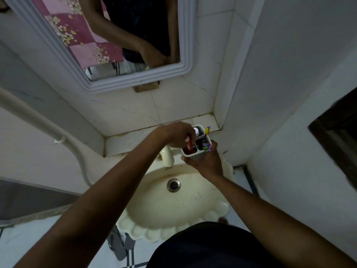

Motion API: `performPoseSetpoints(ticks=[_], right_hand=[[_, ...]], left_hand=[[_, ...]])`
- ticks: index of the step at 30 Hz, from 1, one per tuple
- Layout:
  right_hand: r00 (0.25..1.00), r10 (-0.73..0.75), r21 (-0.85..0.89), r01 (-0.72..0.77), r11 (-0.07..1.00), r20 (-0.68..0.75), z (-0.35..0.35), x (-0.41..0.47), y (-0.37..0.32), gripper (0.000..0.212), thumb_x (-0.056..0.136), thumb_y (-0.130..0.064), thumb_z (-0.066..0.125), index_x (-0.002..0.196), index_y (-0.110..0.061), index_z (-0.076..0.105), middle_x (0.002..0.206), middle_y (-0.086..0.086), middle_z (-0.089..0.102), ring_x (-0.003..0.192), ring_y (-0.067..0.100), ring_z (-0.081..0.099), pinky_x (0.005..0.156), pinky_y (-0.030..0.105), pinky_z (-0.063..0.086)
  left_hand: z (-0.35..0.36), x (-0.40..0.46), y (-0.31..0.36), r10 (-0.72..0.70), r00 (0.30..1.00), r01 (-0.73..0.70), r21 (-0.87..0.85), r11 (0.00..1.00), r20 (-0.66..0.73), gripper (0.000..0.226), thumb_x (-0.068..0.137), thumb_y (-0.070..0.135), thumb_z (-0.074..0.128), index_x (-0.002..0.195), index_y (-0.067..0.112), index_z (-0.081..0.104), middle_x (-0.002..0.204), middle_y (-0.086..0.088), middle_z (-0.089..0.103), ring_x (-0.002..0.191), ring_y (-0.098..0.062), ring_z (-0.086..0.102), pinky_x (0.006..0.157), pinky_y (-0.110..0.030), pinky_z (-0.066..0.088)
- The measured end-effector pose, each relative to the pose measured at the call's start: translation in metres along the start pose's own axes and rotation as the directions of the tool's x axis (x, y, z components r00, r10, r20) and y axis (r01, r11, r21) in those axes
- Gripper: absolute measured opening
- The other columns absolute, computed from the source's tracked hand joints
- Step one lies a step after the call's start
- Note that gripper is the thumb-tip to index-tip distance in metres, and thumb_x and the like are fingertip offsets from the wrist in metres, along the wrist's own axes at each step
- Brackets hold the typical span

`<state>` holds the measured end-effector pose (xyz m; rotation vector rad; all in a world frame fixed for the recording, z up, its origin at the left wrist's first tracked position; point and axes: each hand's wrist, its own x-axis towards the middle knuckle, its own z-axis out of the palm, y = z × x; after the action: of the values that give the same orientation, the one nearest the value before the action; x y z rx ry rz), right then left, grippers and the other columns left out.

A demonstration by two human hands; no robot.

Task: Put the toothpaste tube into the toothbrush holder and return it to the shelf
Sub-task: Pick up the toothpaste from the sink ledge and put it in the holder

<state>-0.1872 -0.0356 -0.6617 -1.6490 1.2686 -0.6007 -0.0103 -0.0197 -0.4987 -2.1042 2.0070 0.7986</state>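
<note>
Over the sink (pixel 154 215), right hand (pixel 207 161) grips toothbrush holder (pixel 195 151), left hand (pixel 178 135) fingers pinch toothpaste tube (pixel 188 145) — shelf (pixel 133 141) just behind

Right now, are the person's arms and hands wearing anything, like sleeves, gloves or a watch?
No. The left hand and the right hand are bare: no gloves, and no rings or watch that I can see. Both forearms are uncovered, with no sleeves reaching them. Dark clothing covers the body below.

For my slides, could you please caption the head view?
Left hand lowers toothpaste tube into toothbrush holder, held by right hand over sink.
</note>
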Motion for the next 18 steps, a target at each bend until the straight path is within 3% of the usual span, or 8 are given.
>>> performPoseSetpoints(ticks=[2, 5, 8, 12, 16, 18], right_hand=[[1.000, -0.023, 0.017, 0.023, 1.000, 0.003, -0.001, 0.001, 0.001, 0.122, 0.049, -0.074, 0.106, 0.144, -0.035, 0.041, 0.131, -0.014, 0.076, 0.116, 0.009, 0.077, 0.095, 0.042, 0.067], [0.999, -0.043, 0.063, 0.042, 0.997, 0.012, -0.004, -0.001, 0.000, 0.125, 0.055, -0.065, 0.109, 0.156, -0.038, 0.039, 0.134, -0.019, 0.075, 0.120, 0.003, 0.075, 0.098, 0.031, 0.064], [0.999, -0.039, 0.088, 0.041, 0.995, -0.025, -0.007, -0.002, -0.005, 0.122, 0.057, -0.059, 0.110, 0.157, -0.036, 0.044, 0.135, -0.018, 0.073, 0.121, 0.009, 0.074, 0.097, 0.032, 0.063], [0.997, -0.041, 0.118, 0.048, 0.992, -0.062, -0.012, -0.003, -0.018, 0.121, 0.055, -0.053, 0.111, 0.156, -0.029, 0.048, 0.133, -0.015, 0.069, 0.122, 0.014, 0.071, 0.096, 0.034, 0.064], [0.988, -0.078, 0.118, 0.095, 0.988, -0.136, -0.020, -0.008, -0.039, 0.118, 0.054, -0.055, 0.109, 0.153, -0.027, 0.052, 0.131, -0.018, 0.066, 0.119, 0.009, 0.067, 0.089, 0.013, 0.053], [0.979, -0.107, 0.124, 0.129, 0.984, -0.174, -0.025, -0.011, -0.055, 0.121, 0.051, -0.067, 0.103, 0.153, -0.029, 0.052, 0.135, -0.019, 0.066, 0.121, 0.008, 0.067, 0.094, 0.024, 0.058]], left_hand=[[0.012, 0.001, 0.001, -0.026, 1.000, 0.026, 0.007, 1.000, -0.003, 0.030, 0.094, 0.018, 0.065, 0.116, 0.036, 0.074, 0.117, 0.004, 0.069, 0.108, -0.023, 0.067, 0.091, -0.042, 0.056], [0.018, 0.002, -0.005, -0.045, 0.989, 0.049, 0.018, 0.999, -0.144, 0.037, 0.093, 0.027, 0.071, 0.130, 0.032, 0.070, 0.128, 0.002, 0.071, 0.113, -0.025, 0.067, 0.095, -0.041, 0.054], [0.023, -0.004, -0.017, -0.084, 0.955, 0.051, -0.123, 0.991, -0.286, 0.043, 0.086, 0.022, 0.079, 0.128, 0.031, 0.071, 0.126, 0.006, 0.074, 0.115, -0.022, 0.069, 0.097, -0.044, 0.056], [0.030, -0.021, -0.031, -0.135, 0.879, -0.025, -0.326, 0.945, -0.457, 0.034, 0.089, 0.019, 0.082, 0.121, 0.027, 0.074, 0.125, 0.006, 0.074, 0.113, -0.017, 0.069, 0.098, -0.042, 0.057], [0.028, -0.040, -0.040, -0.237, 0.779, -0.042, -0.425, 0.904, -0.580, 0.034, 0.097, 0.027, 0.076, 0.129, 0.017, 0.071, 0.128, -0.001, 0.074, 0.115, -0.020, 0.070, 0.100, -0.040, 0.057], [0.025, -0.051, -0.042, -0.260, 0.738, -0.051, -0.436, 0.899, -0.623, 0.032, 0.100, 0.029, 0.073, 0.130, 0.016, 0.072, 0.129, -0.002, 0.074, 0.115, -0.019, 0.070, 0.101, -0.038, 0.057]])
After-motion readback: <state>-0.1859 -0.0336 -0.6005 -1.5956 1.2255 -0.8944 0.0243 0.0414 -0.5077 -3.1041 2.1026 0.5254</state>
